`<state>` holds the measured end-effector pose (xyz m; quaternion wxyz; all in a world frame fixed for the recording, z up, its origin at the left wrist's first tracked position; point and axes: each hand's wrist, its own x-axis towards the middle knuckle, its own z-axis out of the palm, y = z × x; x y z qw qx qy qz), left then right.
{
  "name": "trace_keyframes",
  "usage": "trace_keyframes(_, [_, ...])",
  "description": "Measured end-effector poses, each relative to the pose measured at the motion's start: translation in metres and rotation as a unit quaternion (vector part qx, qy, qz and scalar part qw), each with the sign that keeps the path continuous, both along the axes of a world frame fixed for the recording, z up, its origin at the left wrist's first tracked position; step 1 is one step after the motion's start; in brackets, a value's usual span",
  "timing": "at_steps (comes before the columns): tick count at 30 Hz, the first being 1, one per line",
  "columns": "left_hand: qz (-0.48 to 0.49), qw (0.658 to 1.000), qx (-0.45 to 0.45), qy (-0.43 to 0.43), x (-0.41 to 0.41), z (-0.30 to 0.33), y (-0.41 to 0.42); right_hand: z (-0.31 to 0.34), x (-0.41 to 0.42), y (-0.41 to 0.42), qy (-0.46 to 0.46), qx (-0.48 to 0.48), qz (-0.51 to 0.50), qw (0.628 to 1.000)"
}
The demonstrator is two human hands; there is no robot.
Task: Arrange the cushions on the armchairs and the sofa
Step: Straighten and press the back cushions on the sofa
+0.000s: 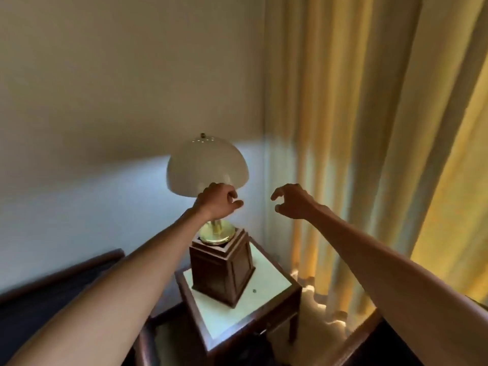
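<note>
Both my arms reach forward at chest height toward the corner of the room. My left hand (217,200) hovers in front of the lamp shade with its fingers loosely curled, holding nothing. My right hand (291,200) is level with it, a short gap to the right, fingers curved like a claw and empty. No cushion shows in this view. A dark upholstered seat with a wooden rim (52,294) fills the lower left, and the dark edge of another seat (412,336) sits at the lower right.
A side table (266,280) with a pale top stands in the corner between the seats. On it is a dark wooden box (224,270) carrying a brass lamp with a cream dome shade (207,165). Yellow curtains (369,128) hang on the right; a plain wall is behind.
</note>
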<state>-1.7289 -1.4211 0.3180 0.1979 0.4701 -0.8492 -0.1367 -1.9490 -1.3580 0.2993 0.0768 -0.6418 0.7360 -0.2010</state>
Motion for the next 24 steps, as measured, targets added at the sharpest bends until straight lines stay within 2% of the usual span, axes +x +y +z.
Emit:
trace_keyframes(4, [0.104,0.995,-0.006,-0.008,0.16,0.006,-0.001,0.011,0.147,-0.045,-0.017,-0.011,0.092,0.996])
trace_keyframes(13, [0.271,0.962,0.017,-0.01,0.417,-0.011,-0.006,0.011,0.409,-0.126,-0.011,0.011,0.274,0.962])
trace_keyframes(18, [0.318,0.946,0.05,-0.017,0.515,-0.05,-0.043,-0.036,0.509,-0.186,0.0,0.07,0.331,0.941])
trace_keyframes(24, [0.34,0.932,0.126,-0.021,0.617,-0.132,-0.131,-0.133,0.603,-0.291,0.026,0.154,0.344,0.926])
